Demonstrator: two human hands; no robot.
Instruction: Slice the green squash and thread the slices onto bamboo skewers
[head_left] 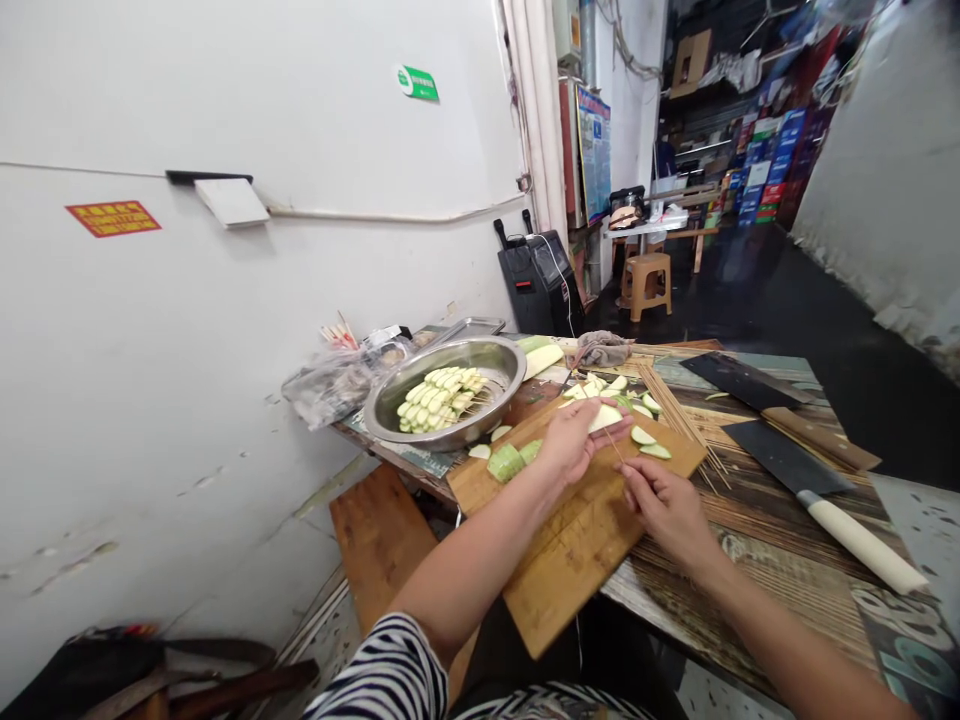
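Observation:
My left hand (574, 440) is closed around a pale green zucchini slice (604, 418) above the wooden cutting board (577, 560). In my right hand (664, 500) a thin wooden skewer (614, 447) is pinched, its far end reaching the slice; whether it has pierced the slice I cannot tell. Loose zucchini slices (651, 450) lie on the board around my left hand. Left of my wrist sit green zucchini pieces (506, 461). A steel basin (450, 438) behind the board holds skewered zucchini slices (441, 398).
Bare skewers (682, 415) lie in a bundle right of the board. Two cleavers rest farther right, one with a pale handle (862, 540), the other a dark blade (739, 378) with a brown handle. A larger zucchini piece (544, 361) and a grey cloth (604, 348) lie behind.

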